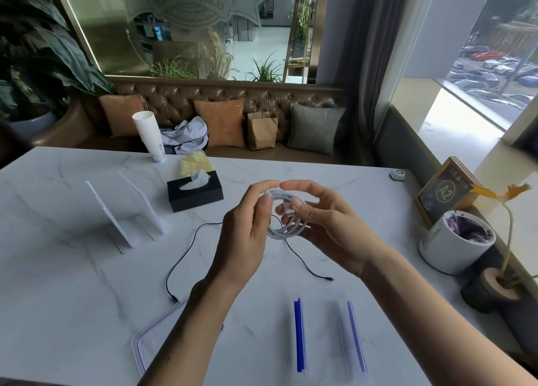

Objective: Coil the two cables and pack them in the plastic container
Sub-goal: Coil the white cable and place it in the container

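Observation:
A white cable [279,231] is wound into a small coil and held above the table between both hands. My left hand [247,234] grips the coil's left side, thumb on top. My right hand [317,225] holds the right side, its fingers pinching the cable's white plug end inside the loop. A thin black cable [186,257] lies loose and uncoiled on the marble table, running from near my left forearm, behind the hands, to a plug at the right. A clear plastic container lid [151,336] lies flat at the front left, partly under my left forearm. Clear container walls with blue clips [300,336] stand at the front right.
A black tissue box [195,193], two white stands [125,217] and a stack of paper cups [148,135] sit at the back left of the marble table [72,283]. A white pot [457,243], a wooden vase [495,289] and a framed sign [445,190] line the right edge.

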